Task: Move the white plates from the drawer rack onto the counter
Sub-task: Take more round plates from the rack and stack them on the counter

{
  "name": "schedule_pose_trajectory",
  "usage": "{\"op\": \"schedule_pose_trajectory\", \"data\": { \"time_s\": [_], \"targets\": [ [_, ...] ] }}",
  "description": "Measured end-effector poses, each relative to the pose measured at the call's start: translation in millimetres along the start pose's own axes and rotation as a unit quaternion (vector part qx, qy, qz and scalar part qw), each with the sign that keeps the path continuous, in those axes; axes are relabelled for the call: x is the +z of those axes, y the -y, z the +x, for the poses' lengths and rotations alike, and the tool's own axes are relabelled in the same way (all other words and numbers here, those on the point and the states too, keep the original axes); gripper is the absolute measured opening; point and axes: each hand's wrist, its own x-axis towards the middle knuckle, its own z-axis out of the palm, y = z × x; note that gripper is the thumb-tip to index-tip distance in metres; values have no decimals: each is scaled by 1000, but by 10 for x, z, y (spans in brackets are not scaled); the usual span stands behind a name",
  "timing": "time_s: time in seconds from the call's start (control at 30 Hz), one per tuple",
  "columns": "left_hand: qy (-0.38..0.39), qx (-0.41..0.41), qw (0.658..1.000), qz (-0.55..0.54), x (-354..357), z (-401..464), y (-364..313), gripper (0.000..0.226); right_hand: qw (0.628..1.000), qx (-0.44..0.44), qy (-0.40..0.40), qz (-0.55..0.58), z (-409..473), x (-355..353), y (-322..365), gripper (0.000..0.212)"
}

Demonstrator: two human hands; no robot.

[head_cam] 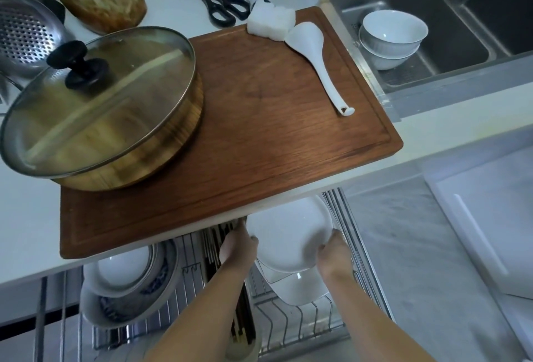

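A white plate (288,235) hangs just below the counter edge, above the wire drawer rack (300,324). My left hand (239,246) grips its left rim and my right hand (334,249) grips its right rim. Another white plate (297,286) stands in the rack right beneath the held one. The plate's far edge is hidden under the brown wooden cutting board (259,131) that lies on the white counter (26,223).
On the board sit a glass-lidded wooden pot (103,113), a white rice paddle (317,59) and a white sponge (271,20). Scissors (222,4) lie behind. Two white bowls (389,38) sit in the sink at right. Bowls (127,284) fill the rack's left side.
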Motion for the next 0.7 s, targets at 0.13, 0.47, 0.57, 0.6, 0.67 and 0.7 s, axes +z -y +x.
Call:
{"op": "schedule_pose_trajectory", "data": {
  "time_s": [0.13,0.47,0.57,0.6,0.67,0.7],
  "targets": [
    [-9,-2,1000,-30,-26,-89,31,35,1000,-6,5,5,-48,-20,-23,37],
    [19,-24,994,-105,-199,-527,12,45,999,11,9,33,-470,-149,-66,33],
    [32,-34,991,-122,-257,-709,24,41,999,8,9,42,-649,-264,-76,27],
    [34,-34,991,-129,-282,-778,24,40,999,9,8,50,-704,-301,-76,28],
    [34,-29,989,-138,-319,-907,19,37,999,18,0,51,-792,-376,-84,32],
    [33,-23,989,-141,-333,-962,11,34,999,21,-4,45,-825,-414,-94,33]
  ]
}}
